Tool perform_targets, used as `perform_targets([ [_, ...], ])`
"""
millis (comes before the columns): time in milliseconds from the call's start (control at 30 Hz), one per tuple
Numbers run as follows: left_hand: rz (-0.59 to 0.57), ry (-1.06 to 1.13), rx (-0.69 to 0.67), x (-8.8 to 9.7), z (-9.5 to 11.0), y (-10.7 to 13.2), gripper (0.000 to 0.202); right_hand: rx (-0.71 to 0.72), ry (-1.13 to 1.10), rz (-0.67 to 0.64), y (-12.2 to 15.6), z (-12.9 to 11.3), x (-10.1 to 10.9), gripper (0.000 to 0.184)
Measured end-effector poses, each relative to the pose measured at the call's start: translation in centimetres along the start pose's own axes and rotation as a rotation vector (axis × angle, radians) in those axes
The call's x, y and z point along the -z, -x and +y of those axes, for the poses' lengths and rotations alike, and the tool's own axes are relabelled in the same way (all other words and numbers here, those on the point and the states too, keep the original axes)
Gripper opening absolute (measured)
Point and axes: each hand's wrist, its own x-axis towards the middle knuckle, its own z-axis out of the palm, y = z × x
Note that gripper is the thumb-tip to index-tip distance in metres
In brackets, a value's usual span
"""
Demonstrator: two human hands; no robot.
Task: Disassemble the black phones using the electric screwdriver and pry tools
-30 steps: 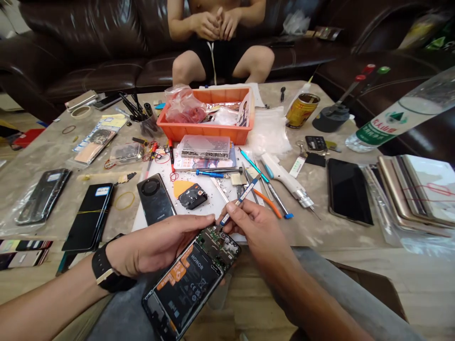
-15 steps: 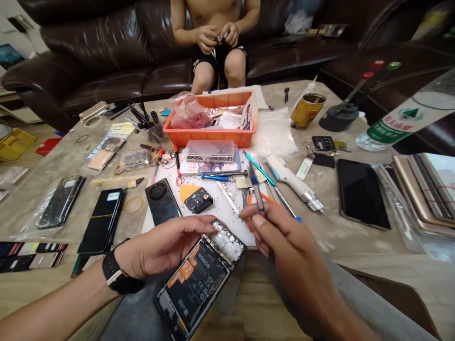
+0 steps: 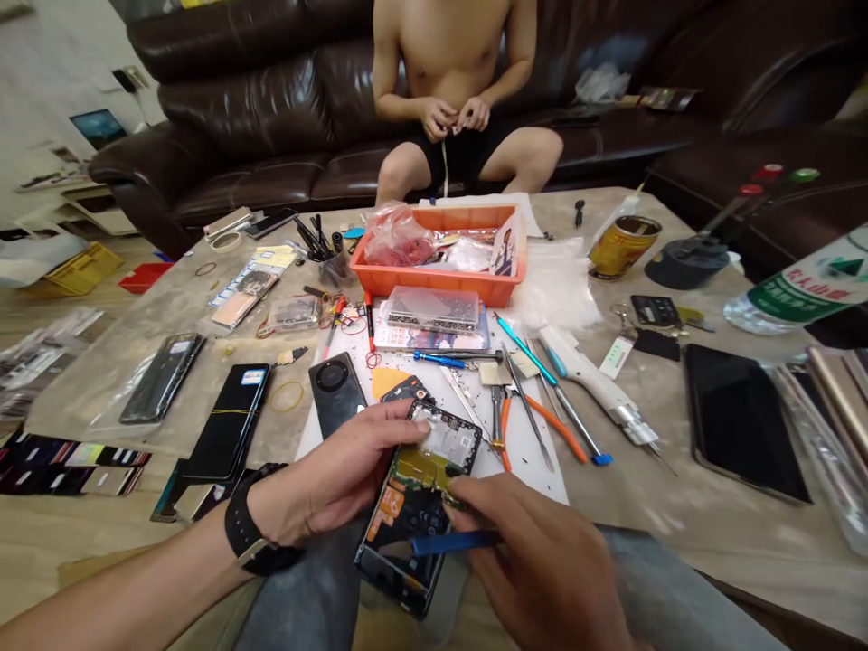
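My left hand grips an opened phone by its upper left side, thumb on the bare top section. Inside the phone show a dark battery with an orange label and a yellow-green circuit board across the middle. My right hand is closed around a blue-handled blade tool, which points left across the battery. The thumb and forefinger of that hand meet at the right edge of the circuit board; whether they pinch it, I cannot make out. A black phone back cover lies beyond my left hand.
On the white mat lie orange-handled pliers, tweezers and a teal screwdriver. Behind stand an orange bin and a screw box. A tablet and bottle are right. Another person sits opposite.
My right hand has come down onto the phone, and the blade tool has swung from upright to level. The yellow-green board now shows in the phone. The view has shifted.
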Motion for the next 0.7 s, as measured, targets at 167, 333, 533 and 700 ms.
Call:
perform_targets([
  [167, -0.043, -0.021, -0.132, -0.1, 0.0, 0.4, 0.006, 0.037, 0.005, 0.078, -0.3, 0.1, -0.5, 0.022],
  [333, -0.079, -0.038, -0.179, 0.2, 0.1, 0.5, 0.01, 0.014, 0.004, 0.081, -0.3, 0.3, -0.9, 0.022],
  [533, -0.061, 0.016, -0.177, 0.3, 0.1, 0.6, 0.004, 0.037, 0.004, 0.194, -0.7, 0.5, -1.5, 0.013],
  [700, -0.063, 0.032, -0.17, 0.8, 0.0, 0.4, 0.005, 0.036, 0.043, 0.238, -1.0, 0.5, -1.7, 0.013],
])
